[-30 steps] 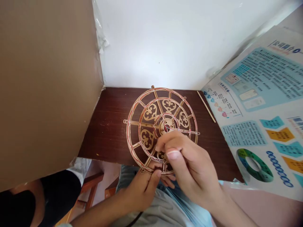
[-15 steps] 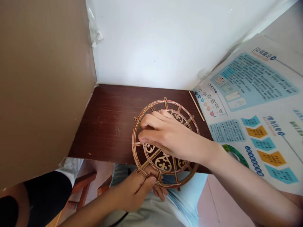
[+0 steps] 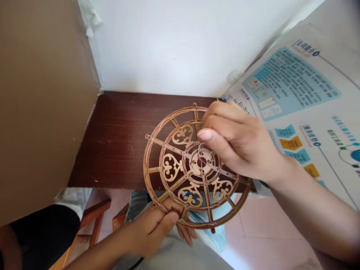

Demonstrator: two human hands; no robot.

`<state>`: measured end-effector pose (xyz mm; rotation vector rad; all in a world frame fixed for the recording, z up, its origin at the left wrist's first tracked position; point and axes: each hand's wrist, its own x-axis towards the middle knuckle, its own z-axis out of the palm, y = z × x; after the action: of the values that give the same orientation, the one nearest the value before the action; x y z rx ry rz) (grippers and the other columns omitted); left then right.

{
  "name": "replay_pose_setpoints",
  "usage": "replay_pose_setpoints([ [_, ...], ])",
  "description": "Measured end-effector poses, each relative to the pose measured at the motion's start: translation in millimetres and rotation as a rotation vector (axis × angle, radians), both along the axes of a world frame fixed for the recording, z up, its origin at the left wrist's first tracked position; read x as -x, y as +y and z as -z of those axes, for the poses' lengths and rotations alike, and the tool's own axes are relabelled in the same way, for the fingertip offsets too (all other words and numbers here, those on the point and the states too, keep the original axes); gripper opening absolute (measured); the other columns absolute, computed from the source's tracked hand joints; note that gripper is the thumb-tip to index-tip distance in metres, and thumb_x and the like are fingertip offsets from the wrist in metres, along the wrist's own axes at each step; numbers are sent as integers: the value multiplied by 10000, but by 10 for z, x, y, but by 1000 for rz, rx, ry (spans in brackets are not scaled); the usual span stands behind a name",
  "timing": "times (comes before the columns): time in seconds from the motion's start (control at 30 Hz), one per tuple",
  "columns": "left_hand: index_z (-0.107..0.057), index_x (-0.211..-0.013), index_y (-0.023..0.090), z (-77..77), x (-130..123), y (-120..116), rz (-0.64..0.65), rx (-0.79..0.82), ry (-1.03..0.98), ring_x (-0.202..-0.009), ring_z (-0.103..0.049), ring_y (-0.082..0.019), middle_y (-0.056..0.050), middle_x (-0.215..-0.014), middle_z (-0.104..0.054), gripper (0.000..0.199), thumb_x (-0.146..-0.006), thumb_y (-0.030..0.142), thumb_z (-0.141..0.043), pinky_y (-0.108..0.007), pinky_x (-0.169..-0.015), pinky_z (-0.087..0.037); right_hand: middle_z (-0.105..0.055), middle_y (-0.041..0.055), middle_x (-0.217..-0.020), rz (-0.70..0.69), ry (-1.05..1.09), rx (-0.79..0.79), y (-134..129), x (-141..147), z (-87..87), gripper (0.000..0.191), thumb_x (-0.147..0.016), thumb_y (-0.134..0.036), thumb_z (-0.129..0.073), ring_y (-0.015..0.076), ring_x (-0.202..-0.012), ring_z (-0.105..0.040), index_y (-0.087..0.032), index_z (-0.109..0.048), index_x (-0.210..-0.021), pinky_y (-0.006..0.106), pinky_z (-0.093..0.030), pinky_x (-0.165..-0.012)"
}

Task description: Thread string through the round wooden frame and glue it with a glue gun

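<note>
A round, brass-coloured openwork frame (image 3: 155, 170) with spokes, scroll ornaments and a hub is tilted over the front edge of the dark table. Thin red and white wires (image 3: 225, 171) run along its rings and spokes. My left hand (image 3: 157, 228) grips the lower-left rim, thumb on top and fingers beneath. Over the upper-right part of the frame is my right hand (image 3: 239, 140), its fingers curled into a pinch. Whatever those fingertips hold is hidden behind the hand, which also covers part of the rim.
The brown tabletop (image 3: 118, 135) ends at a white wall (image 3: 168, 45). A brown panel (image 3: 42, 93) stands on the left, a printed board (image 3: 295, 86) on the right. At lower left are another person's dark-clothed leg (image 3: 53, 232) and a wooden stool (image 3: 95, 213).
My right hand has moved right, from above the hub to the upper-right rim, uncovering the hub and scrolls. The frame appears larger and closer; my left hand keeps its hold.
</note>
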<state>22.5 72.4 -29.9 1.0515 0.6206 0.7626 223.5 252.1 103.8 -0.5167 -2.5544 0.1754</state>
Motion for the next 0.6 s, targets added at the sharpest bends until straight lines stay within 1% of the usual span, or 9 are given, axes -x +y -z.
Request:
replay_pose_setpoints([
  [0.07,-606,-1181,181,-20,14,14,-15,-11,21,-971,-812,-220,-157,-1091,-830,448,-1175,543,-342,-389,-923,-632,-538,39,-948,33,42,78,-29,-40,27,222,-1172,-275,-525,224,-858,-553,-239,-543,-953,408,-480,-786],
  [0.13,-602,-1185,187,-28,14,29,-24,-33,9,-968,-815,-220,-145,-1082,-831,429,-1182,522,-333,-393,-924,-632,-600,83,-1065,0,5,163,-73,-49,77,58,-1134,-246,-611,258,-985,-596,-213,-577,-1100,430,-530,-867],
  [0.2,-597,-1179,194,-37,8,44,-29,-66,-8,-951,-820,-219,-128,-1042,-833,405,-1187,496,-326,-392,-906,-637,-657,108,-1113,-64,-71,208,-117,-39,139,57,-1141,-227,-599,272,-1031,-626,-192,-600,-1186,453,-539,-914],
  [0.27,-598,-1168,201,-55,7,56,-25,-94,3,-942,-824,-223,-110,-985,-835,398,-1191,481,-317,-397,-899,-640,-694,108,-1103,-105,-106,209,-145,-30,198,88,-1159,-210,-559,260,-986,-644,-186,-636,-1195,437,-535,-891],
  [0.37,-616,-1149,204,-92,12,66,-32,-119,31,-936,-826,-223,-93,-942,-838,409,-1193,474,-312,-413,-937,-632,-704,105,-1082,-122,-77,205,-162,-38,261,106,-1149,-190,-579,246,-943,-640,-174,-672,-1197,408,-525,-858],
  [0.47,-629,-1143,203,-119,15,74,-42,-145,48,-955,-824,-223,-101,-977,-847,408,-1194,459,-315,-411,-951,-630,-699,99,-1068,-135,-62,239,-181,-46,299,92,-1141,-199,-609,243,-961,-641,-162,-684,-1179,398,-529,-877],
  [0.6,-649,-1126,193,-126,18,85,1,-167,71,-959,-822,-219,-129,-1038,-848,449,-1192,465,-297,-387,-913,-646,-689,95,-1059,-157,-115,300,-213,-8,315,131,-1160,-209,-572,239,-972,-629,-152,-690,-1157,386,-523,-888],
])
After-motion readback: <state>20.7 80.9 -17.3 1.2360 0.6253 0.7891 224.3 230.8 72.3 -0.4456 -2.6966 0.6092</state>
